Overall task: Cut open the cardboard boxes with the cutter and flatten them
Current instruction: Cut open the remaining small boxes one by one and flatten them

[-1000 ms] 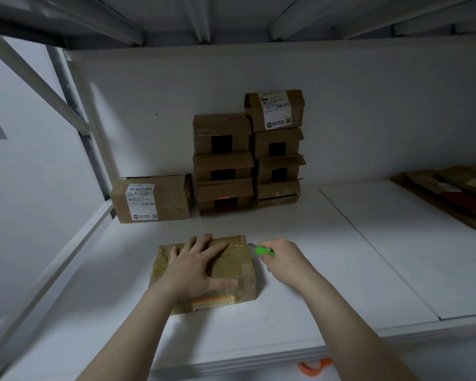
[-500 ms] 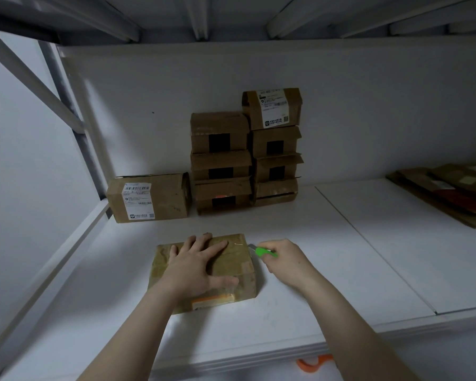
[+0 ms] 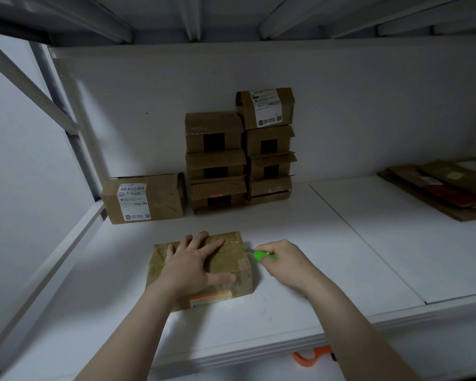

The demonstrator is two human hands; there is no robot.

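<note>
- A taped box (image 3: 238,273) lies flat on the shelf (image 3: 286,312), near its front edge and left of its middle.
- The left hand (image 3: 193,268) rests palm down on the box top. Its fingers (image 3: 215,244) are straight and spread, and the thumb stretches toward the box's right side.
- The right hand (image 3: 283,265) is just beside the box's right side, fingers curled round a green cutter (image 3: 261,255).
- The cutter's tip meets the box at its far right corner; the blade itself is too small to make out.
- At the shelf's back edge, against the wall, a stack (image 3: 239,158) of brown boxes stands in two columns.
- A labelled box (image 3: 146,198) stands just beside the stack's left side, near the back left corner.
- Flat cardboard (image 3: 445,188) is piled at the shelf's far right edge.
- An orange thing (image 3: 311,356) shows below the front edge; what it is cannot be told.
</note>
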